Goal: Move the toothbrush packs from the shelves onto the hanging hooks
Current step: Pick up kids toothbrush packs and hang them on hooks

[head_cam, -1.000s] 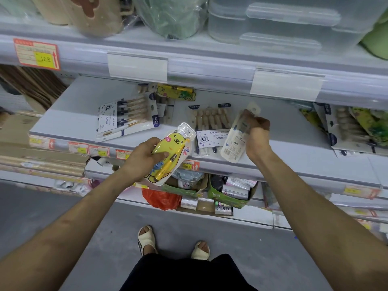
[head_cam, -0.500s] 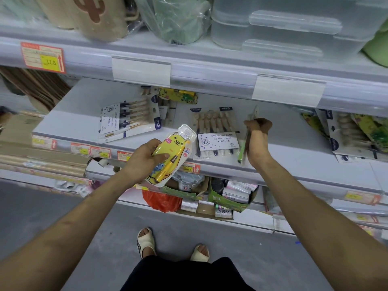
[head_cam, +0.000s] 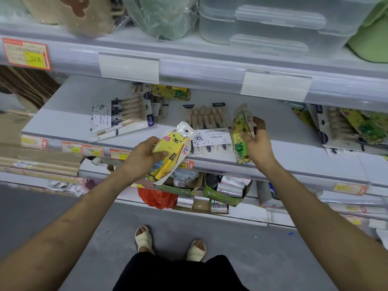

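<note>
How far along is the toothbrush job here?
Done: nothing visibly hung; no hooks in view. In hand: left hand grips a yellow pack, right hand holds a green-trimmed pack. Left: left six-pack, centre six-pack, back pack and right pile lie on the shelf.

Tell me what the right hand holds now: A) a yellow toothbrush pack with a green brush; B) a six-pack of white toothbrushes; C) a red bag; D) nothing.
A: the right hand pinches the green-brush pack, while the left hand grips a yellow-brush pack.
</note>
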